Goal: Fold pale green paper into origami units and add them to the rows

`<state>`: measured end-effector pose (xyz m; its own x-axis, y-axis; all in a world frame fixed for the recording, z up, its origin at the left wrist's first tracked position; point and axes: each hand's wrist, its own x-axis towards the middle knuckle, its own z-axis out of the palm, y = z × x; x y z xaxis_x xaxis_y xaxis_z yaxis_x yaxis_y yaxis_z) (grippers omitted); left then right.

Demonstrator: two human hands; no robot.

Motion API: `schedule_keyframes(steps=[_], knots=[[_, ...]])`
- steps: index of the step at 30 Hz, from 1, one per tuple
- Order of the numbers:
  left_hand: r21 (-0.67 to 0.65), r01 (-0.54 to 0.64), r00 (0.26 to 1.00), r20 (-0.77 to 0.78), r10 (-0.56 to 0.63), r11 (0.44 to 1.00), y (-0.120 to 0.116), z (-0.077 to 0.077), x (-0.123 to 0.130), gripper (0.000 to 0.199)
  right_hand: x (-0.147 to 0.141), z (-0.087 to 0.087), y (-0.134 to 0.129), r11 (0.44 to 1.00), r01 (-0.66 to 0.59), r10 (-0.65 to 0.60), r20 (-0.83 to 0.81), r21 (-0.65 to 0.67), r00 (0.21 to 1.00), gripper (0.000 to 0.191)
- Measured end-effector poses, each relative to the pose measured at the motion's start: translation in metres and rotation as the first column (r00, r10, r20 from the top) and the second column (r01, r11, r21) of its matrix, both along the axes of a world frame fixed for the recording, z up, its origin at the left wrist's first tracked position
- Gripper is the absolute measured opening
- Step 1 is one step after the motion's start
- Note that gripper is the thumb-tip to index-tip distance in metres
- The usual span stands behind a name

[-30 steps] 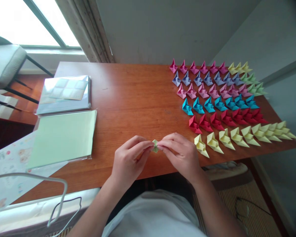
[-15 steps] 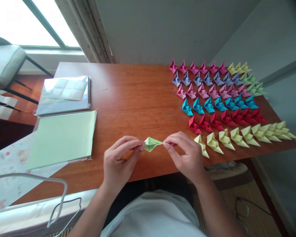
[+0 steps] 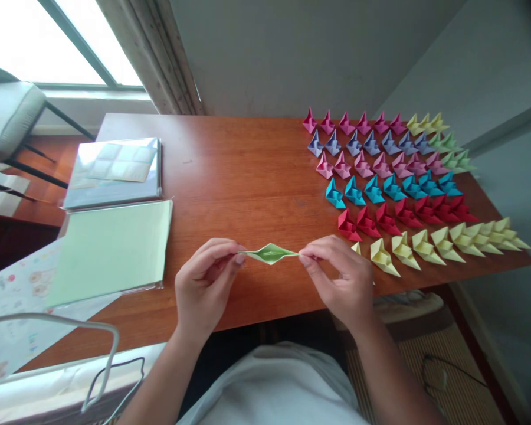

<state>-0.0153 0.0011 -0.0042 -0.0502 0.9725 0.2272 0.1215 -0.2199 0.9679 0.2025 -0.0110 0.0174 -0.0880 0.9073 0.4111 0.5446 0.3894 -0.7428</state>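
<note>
A light green folded paper piece (image 3: 271, 254) is stretched level between my two hands, above the table's front part. Its middle bulges into a diamond with an opening, and both ends narrow to thin points. My left hand (image 3: 207, 283) pinches the left point between thumb and fingers. The right point sits in the pinch of my right hand (image 3: 338, 274). Just beyond my right hand stands a row of pale yellow folded paper boats (image 3: 384, 258), the nearest one partly hidden by that hand.
Red (image 3: 346, 224), blue (image 3: 335, 193), pink (image 3: 324, 166), purple (image 3: 315, 143) and magenta boats (image 3: 310, 121) stand in rows on the right of the table (image 3: 239, 171). At left lie a green paper pack (image 3: 115, 248), a glossy pack (image 3: 115, 192) and a white cable (image 3: 106, 323).
My hands have moved apart, the left one going left. The green paper is pulled longer and flatter, with its left point now showing and its middle opened.
</note>
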Motion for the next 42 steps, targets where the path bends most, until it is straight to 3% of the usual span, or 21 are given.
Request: schedule_keyframes(steps=[6,13,24,31,42], knots=[[0.063,0.104,0.957,-0.278,-0.082,0.993,0.004,0.002,-0.002,0.012,-0.002,-0.008,0.007,0.997,-0.072,0.067,0.127,0.031,0.99,0.013],[0.039,0.139,0.891,-0.441,-0.108,0.99,0.008,-0.002,-0.005,0.009,0.002,-0.021,0.007,0.995,-0.101,0.105,0.281,-0.028,0.954,0.012],[0.014,0.083,0.902,-0.426,-0.069,0.996,0.007,-0.006,-0.011,0.017,0.001,-0.021,0.005,0.993,-0.094,0.111,0.305,-0.068,0.946,0.017],[0.011,0.082,0.909,-0.411,-0.071,0.997,0.008,-0.006,-0.013,0.018,0.001,-0.018,0.004,0.993,-0.085,0.11,0.356,-0.084,0.928,0.01],[0.078,0.126,0.86,-0.506,-0.07,0.989,0.012,-0.013,-0.021,0.013,-0.002,-0.004,0.012,0.98,-0.096,0.169,0.477,-0.173,0.862,0.015]])
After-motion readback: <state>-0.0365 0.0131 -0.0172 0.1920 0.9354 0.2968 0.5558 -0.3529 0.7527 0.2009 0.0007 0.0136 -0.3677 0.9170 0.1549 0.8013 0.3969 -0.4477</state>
